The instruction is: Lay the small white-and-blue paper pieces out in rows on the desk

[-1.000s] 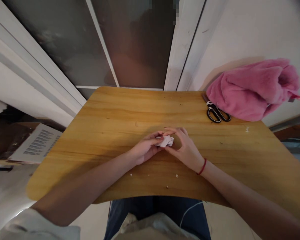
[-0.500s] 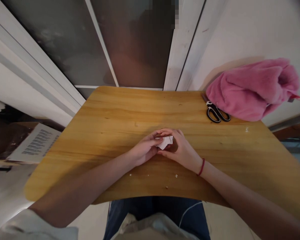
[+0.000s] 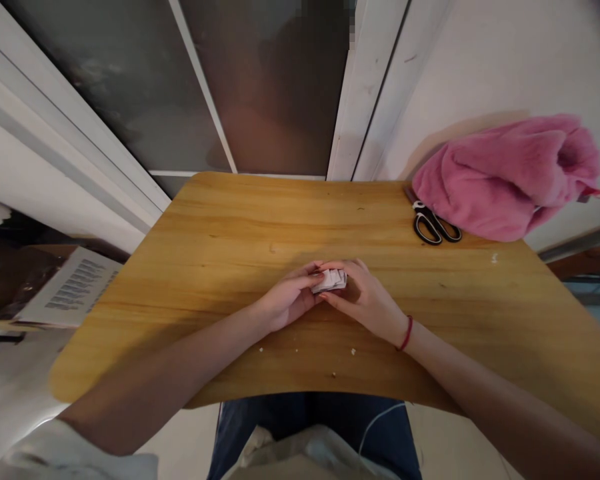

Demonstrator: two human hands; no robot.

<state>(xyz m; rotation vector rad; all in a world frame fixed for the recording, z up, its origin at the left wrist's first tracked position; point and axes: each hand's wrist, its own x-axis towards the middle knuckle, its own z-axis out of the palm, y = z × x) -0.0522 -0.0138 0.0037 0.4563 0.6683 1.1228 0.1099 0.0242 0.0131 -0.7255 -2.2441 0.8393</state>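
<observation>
A small piece of folded white paper (image 3: 331,281) is held between my hands over the middle of the wooden table (image 3: 240,220). My left hand (image 3: 291,298) grips its left end, with the thumb lying on top and the fingers behind and below. Around the right end curves my right hand (image 3: 369,297), its fingertips at the paper's far edge and its thumb at the near edge. A red bracelet (image 3: 407,333) circles the right wrist. The undersides of the paper and some fingertips are hidden.
Black-handled scissors (image 3: 434,227) lie at the back right, partly beneath a pink plush cloth item (image 3: 505,177). Tiny white scraps (image 3: 353,351) dot the table near its front edge. A printed cardboard box (image 3: 73,287) stands off the left side; a glass-paned door (image 3: 275,100) rises behind.
The paper has turned slightly and looks flatter, with more folded layers showing. My right thumb has shifted a little upward toward its near edge. My left hand has hardly moved.
</observation>
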